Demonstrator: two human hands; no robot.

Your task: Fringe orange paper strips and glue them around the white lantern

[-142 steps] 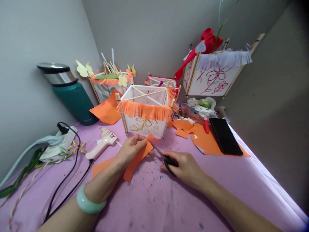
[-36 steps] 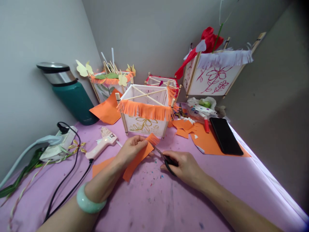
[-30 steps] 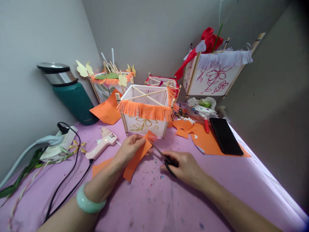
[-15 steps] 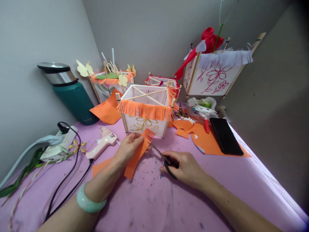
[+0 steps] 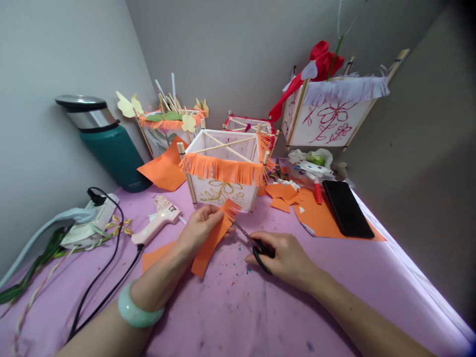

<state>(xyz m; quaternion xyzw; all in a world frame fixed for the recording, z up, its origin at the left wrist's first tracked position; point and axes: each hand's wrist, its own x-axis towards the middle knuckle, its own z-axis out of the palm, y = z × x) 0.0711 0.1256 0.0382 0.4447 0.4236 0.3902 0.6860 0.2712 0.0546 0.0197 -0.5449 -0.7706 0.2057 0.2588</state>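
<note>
My left hand (image 5: 203, 225) is closed on a strip of orange paper (image 5: 210, 248), pinched between thumb and fingers. Fine fringe cuts run along the strip's far right end. Scissors (image 5: 256, 243) with black handles are in my right hand (image 5: 286, 253), the fingers through the loops. Their blade tips meet the strip's right edge, just below the cut fringe. Right behind the strip stands a white lantern (image 5: 225, 193) with a wooden stick frame, a yellow flower drawing and an orange paper fringe (image 5: 226, 168) around its top.
A pink glue gun (image 5: 158, 223) with a black cable and a power strip (image 5: 91, 223) lie at left, near a teal bottle (image 5: 115, 156). Orange scraps (image 5: 282, 196), a glue stick (image 5: 318, 192) and a phone (image 5: 345, 208) lie at right. Another lantern (image 5: 330, 119) hangs at upper right.
Almost nothing differs. Both hands keep their places, and the strip's fringed end has shifted very slightly to the right.
</note>
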